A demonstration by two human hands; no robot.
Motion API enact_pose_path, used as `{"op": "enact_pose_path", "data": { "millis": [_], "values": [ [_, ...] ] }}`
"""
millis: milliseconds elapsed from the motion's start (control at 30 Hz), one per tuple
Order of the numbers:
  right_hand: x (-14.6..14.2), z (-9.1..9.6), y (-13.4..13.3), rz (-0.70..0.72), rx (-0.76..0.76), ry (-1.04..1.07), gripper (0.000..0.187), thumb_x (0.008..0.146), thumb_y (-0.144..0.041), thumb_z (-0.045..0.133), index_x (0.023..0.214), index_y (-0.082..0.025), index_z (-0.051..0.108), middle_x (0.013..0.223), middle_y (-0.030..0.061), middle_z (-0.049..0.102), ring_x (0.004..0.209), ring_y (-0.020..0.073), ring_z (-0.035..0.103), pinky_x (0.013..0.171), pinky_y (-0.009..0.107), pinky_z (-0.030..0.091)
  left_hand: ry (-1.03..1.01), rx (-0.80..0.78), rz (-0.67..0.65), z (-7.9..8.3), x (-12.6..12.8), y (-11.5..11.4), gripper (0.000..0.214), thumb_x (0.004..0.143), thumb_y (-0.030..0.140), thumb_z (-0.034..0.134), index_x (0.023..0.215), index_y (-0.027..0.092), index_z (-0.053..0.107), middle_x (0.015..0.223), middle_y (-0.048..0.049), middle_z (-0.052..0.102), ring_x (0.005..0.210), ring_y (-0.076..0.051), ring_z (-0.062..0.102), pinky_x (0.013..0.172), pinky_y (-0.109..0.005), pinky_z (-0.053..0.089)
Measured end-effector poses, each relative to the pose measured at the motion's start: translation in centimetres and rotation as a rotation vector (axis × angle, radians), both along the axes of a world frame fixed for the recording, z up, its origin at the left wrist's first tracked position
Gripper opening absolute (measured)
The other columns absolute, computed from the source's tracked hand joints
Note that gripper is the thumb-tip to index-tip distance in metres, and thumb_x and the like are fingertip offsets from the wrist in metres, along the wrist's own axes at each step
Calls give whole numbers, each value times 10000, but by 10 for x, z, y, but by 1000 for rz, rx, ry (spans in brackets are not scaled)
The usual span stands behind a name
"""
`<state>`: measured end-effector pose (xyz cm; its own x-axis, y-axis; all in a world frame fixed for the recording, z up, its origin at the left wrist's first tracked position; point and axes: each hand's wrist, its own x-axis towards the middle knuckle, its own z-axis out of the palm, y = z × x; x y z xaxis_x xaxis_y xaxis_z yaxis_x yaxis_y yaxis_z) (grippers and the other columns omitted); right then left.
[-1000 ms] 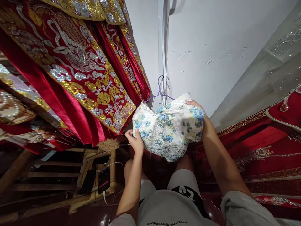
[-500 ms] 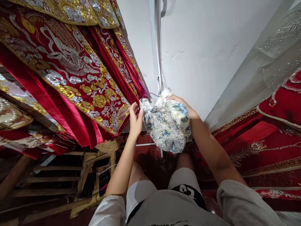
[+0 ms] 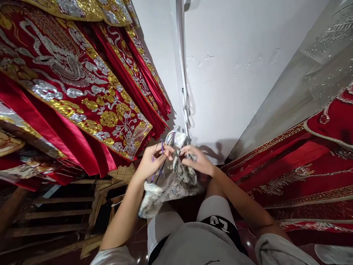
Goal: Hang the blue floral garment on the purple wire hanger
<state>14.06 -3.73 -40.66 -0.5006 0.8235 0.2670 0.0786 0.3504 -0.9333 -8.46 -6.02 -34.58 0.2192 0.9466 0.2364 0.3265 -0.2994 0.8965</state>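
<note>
A floral cloth bag [image 3: 176,187], white with blue and green print, hangs crumpled between my hands above my knees. My left hand [image 3: 154,160] is closed, pinching a thin purple cord [image 3: 162,145] that loops over its fingers and trails down toward the cloth. On the other side, my right hand [image 3: 200,162] has its fingers curled against the bag's gathered upper part. The fingertips there are slightly blurred and partly hidden by folds.
Red embroidered garments [image 3: 107,117] with gold and silver motifs hang at left. More red beaded garments [image 3: 298,173] hang at right, below sheer fabric [image 3: 328,62]. Ahead is a white wall [image 3: 220,92] with a vertical metal strip. Wooden slatted furniture [image 3: 55,217] stands lower left.
The bag has come down and nearer to me, its folds spread lower left. My left hand now has the purple cord, and my right hand has moved inward from the bag's right side.
</note>
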Motion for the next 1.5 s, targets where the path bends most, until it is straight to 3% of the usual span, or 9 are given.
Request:
{"op": "enact_pose_path", "data": {
  "millis": [100, 200, 333, 500, 700, 900, 1167, 1333, 1500],
  "values": [
    [25, -1, 31, -431, 196, -52, 534, 833, -406, 725, 1319, -247, 572, 1403, 152, 543, 1312, 317, 499, 1091, 504, 417, 26, 10, -238, 19, -19, -11, 204, 854, 345, 650, 713, 207, 702, 708, -80, 714, 693, -227, 683, 773, -418, 586],
    [44, 10, 47, -348, 258, -139, 329, 871, -445, 678, 1111, -219, 682, 1148, 117, 650, 1093, 283, 602, 948, 415, 486, 45, -8, -377, 34, -30, -10, 247, 886, 322, 632, 677, 213, 704, 726, -89, 734, 699, -233, 709, 789, -425, 597],
    [63, 23, 38, -212, 119, -76, 477, 909, -561, 608, 602, -204, 531, 601, -19, 461, 560, 131, 436, 573, 275, 399, 7, 115, -161, 45, -28, 3, 303, 888, 324, 664, 1160, 193, 698, 1023, -105, 754, 832, -241, 751, 817, -423, 618],
    [98, 25, 24, -581, -21, 269, 503, 788, -671, 702, 655, -200, 587, 600, -15, 527, 547, 135, 482, 495, 258, 389, 244, 420, 83, 45, -29, 14, 528, 922, 379, 666, 1416, 234, 549, 1405, -119, 608, 1228, -278, 640, 1089, -478, 503],
    [114, 40, 47, -1000, -58, 483, 573, 713, -713, 733, 845, -159, 673, 718, 38, 670, 719, 212, 658, 625, 303, 523, -93, 567, 499, -25, -39, 39, 627, 916, 511, 658, 1440, 231, 457, 1493, -147, 500, 1394, -281, 498, 1175, -462, 401],
    [85, 42, 55, -851, -125, 611, 599, 718, -719, 736, 920, -158, 672, 857, 84, 719, 897, 264, 716, 712, 325, 573, -494, -23, 413, -113, -14, 64, 835, 723, 590, 812, 1387, 185, 508, 1446, -179, 569, 1346, -311, 557, 1157, -441, 410],
    [99, 21, 55, -941, -246, 623, 567, 754, -698, 705, 1003, -190, 662, 919, 63, 729, 916, 248, 723, 716, 321, 592, -485, -107, 282, -124, 6, 44, 632, 709, 519, 836, 1199, 149, 690, 1247, -138, 724, 1218, -327, 652, 1096, -456, 474],
    [88, 1, 44, -856, -252, 517, 581, 780, -707, 678, 1055, -196, 666, 989, 98, 724, 992, 286, 698, 787, 367, 580, -518, -334, 270, -161, 18, 26, 685, 652, 472, 890, 1221, 145, 693, 1307, -159, 702, 1284, -348, 620, 1144, -472, 443],
    [86, -56, 10, -1325, -3, 459, 573, 783, -597, 689, 1167, -190, 567, 1123, 107, 633, 981, 228, 633, 836, 357, 530, -569, -504, 293, -198, 31, -6, 747, 620, 496, 902, 1223, 106, 698, 1325, -182, 690, 1284, -378, 619, 1140, -505, 444]
  ]
}}
